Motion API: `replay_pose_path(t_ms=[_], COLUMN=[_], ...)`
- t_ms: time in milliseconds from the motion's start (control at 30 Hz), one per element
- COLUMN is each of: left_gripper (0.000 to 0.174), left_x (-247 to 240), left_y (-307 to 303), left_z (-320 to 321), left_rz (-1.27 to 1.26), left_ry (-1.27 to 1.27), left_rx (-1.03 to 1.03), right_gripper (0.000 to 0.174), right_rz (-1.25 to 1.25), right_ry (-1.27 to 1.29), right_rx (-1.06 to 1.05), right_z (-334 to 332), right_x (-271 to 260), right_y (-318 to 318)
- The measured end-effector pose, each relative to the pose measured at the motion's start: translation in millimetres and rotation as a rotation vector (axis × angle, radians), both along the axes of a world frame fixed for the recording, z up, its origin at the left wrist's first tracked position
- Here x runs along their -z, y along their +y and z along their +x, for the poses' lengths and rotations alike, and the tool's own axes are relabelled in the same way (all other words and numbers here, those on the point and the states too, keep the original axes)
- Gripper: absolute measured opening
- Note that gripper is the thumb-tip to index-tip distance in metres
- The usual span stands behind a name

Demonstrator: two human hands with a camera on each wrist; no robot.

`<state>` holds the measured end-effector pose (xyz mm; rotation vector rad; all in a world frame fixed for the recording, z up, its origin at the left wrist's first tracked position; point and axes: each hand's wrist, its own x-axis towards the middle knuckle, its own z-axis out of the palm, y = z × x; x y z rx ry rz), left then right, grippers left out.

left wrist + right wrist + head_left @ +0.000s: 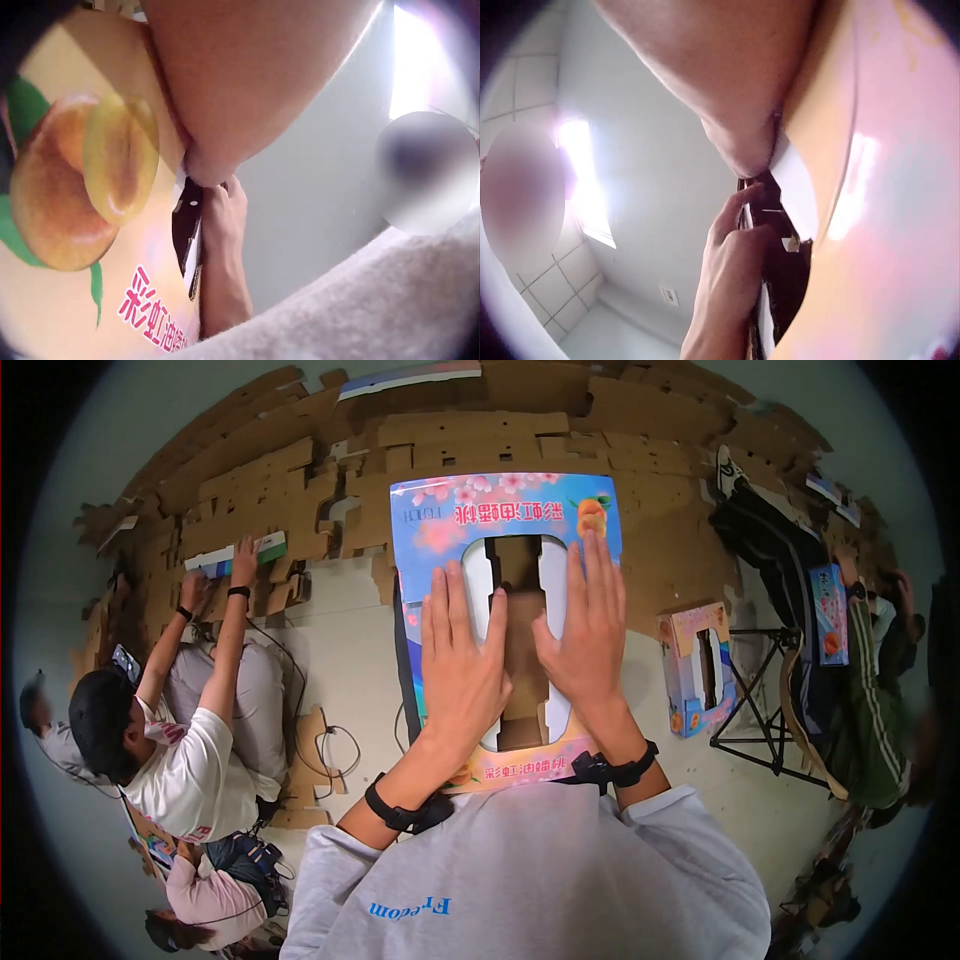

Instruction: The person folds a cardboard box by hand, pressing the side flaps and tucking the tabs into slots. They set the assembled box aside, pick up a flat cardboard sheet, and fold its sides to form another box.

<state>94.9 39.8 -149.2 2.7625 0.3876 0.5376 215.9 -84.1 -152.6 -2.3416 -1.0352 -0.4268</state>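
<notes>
A colorful printed fruit carton [425, 540] with peach pictures, pink blossoms and Chinese lettering is in front of the torso in the head view. An oval window in its top face shows white inner flaps and a brown cardboard inside [523, 660]. My left hand [460, 665] rests on the left of the window with straight fingers, its thumb reaching over the opening. On the other side my right hand [592, 635] lies with extended fingers pointing to the far end, thumb at the window's edge. The left wrist view shows the carton's peach print [67, 187] close up.
Flattened brown cardboard [480, 430] covers the floor ahead. A similar carton [682, 665] stands at right beside a black folding stool frame [765, 705]. At left a seated person [190, 770] handles a printed strip [270, 547]; a black cable [300, 705] lies between us.
</notes>
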Motion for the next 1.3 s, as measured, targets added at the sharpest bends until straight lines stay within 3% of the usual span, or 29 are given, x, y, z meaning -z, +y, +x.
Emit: replay_pose_path(t_ms=[433, 500, 567, 633, 667, 733, 867, 900, 1033, 1133, 1200, 1267, 1300], left_gripper=[0.066, 0.061, 0.054, 0.049, 0.046, 0.045, 0.042, 0.043, 0.051, 0.052, 0.049, 0.044, 0.043], left_x=[-7, -11, -13, -13, -13, -6, 8, 15, 15, 7, 8, 18, 25], left_y=[16, 20, 25, 33, 37, 41, 37, 34, 40, 50, 53, 54, 56], left_z=[-5, -6, -7, -14, -20, -38, -59, -59, -73, -67, -61, -55, -53], left_rz=[0.010, 0.002, 0.016, -0.133, -0.207, -0.278, -0.618, -0.975, -1.164, -1.368, -1.425, -1.265, -1.040], left_ry=[0.040, 0.014, -0.023, -0.086, -0.113, -0.204, -0.276, -0.248, -0.195, -0.245, -0.189, -0.078, -0.042], left_rx=[0.055, 0.070, 0.088, 0.161, 0.198, 0.053, -0.253, -0.306, -0.163, 0.045, 0.144, 0.099, 0.075], right_gripper=[0.077, 0.073, 0.067, 0.059, 0.057, 0.053, 0.062, 0.065, 0.078, 0.076, 0.065, 0.059, 0.058], right_rz=[0.037, 0.114, 0.240, 0.423, 0.505, 0.662, 0.596, 0.585, 0.503, 0.647, 0.697, 0.836, 0.902], right_ry=[-0.004, 0.055, 0.179, 0.364, 0.547, 0.915, 1.118, 1.147, 1.136, 1.389, 1.417, 1.448, 1.390], right_rx=[-0.041, -0.145, -0.104, 0.080, 0.045, -0.025, -0.020, -0.026, -0.065, -0.020, 0.105, 0.210, 0.338], right_z=[13, 35, 43, 42, 44, 49, 45, 44, 46, 58, 66, 73, 63], right_x=[1, 11, 19, 24, 33, 56, 68, 67, 55, 60, 78, 119, 99], right_y=[-9, -25, -31, -35, -38, -49, -70, -73, -77, -110, -142, -176, -169])
